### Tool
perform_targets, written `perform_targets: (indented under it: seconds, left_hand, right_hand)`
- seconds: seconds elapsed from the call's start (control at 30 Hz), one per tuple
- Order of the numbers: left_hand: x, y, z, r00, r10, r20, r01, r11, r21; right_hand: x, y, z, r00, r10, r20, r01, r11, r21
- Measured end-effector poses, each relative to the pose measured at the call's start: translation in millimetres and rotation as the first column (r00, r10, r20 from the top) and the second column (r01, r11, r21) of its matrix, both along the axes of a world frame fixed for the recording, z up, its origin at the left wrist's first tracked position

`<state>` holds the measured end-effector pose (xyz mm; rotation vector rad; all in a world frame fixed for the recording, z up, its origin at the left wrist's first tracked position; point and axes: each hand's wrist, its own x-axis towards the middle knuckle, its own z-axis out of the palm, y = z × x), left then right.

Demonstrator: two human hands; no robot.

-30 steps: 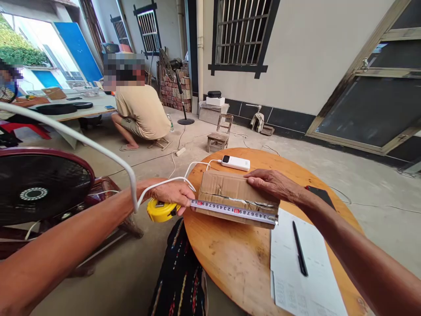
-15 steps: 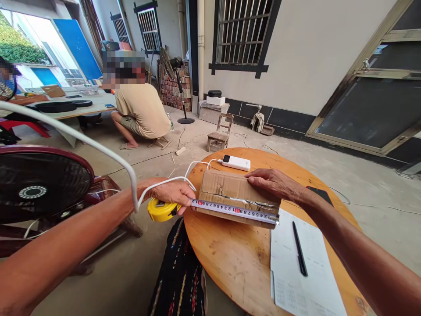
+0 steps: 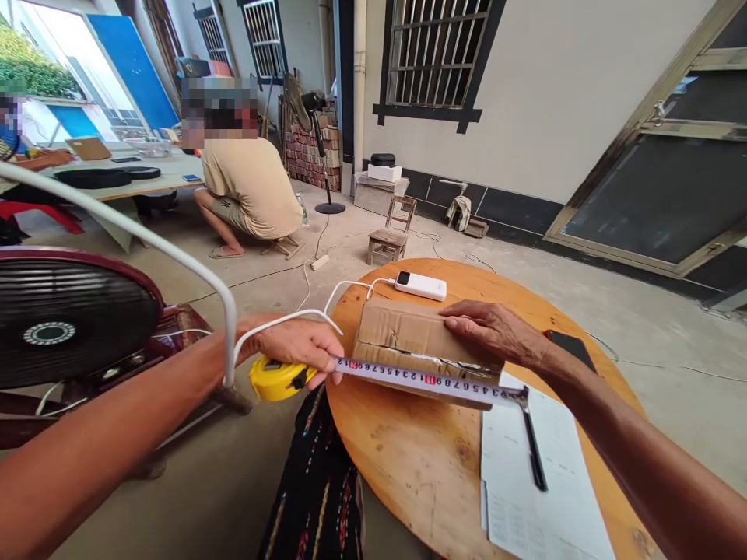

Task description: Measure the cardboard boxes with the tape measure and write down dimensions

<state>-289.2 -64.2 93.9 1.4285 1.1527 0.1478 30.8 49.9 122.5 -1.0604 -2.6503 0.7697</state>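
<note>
A cardboard box (image 3: 426, 330) is lying at about 10 to 11 o'clock on the round wooden surface (image 3: 402, 467), its creased top hiding whatever it may be holding. The left hand (image 3: 300, 346) is closing its grip round a yellow tape measure (image 3: 277, 379), thumb and fingers pinching near where the blade (image 3: 402, 375) is coming out. That blade is crossing the box's near side and reaching past it toward 3 to 4 o'clock, its tip overlapping the top of a black pen (image 3: 534, 451) on the papers (image 3: 560, 482). The right hand (image 3: 496, 330) is resting on the box's 2 o'clock corner, fingers lying nearly together.
</note>
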Motion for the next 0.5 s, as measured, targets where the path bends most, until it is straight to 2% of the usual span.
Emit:
perform_targets:
  seconds: [0.1,0.2,0.27,0.4,0.5]
  left_hand:
    - [3,-17,-9.7,0.995,-0.099,0.013,0.099,0.995,-0.019]
    - [6,-37,-25.8,0.983,-0.18,0.026,0.181,0.983,-0.026]
    - [7,-50,-37.8,0.98,-0.195,0.03,0.195,0.981,-0.02]
    - [11,-78,-57.9,0.995,-0.1,0.006,0.1,0.995,-0.024]
    - [17,-96,-72.3,1.0,-0.023,-0.015,0.023,1.0,-0.008]
  right_hand:
    - [4,-14,-4.7,0.999,0.041,0.017,-0.043,0.985,0.167]
    - [7,-33,-13.0,0.992,0.069,0.102,-0.101,0.929,0.355]
    - [8,-45,-20.1,0.988,0.056,0.142,-0.115,0.885,0.452]
    - [2,-59,-37.1,0.982,0.004,0.188,-0.116,0.802,0.587]
    - [-9,-60,-48.3,0.972,-0.053,0.229,-0.104,0.777,0.621]
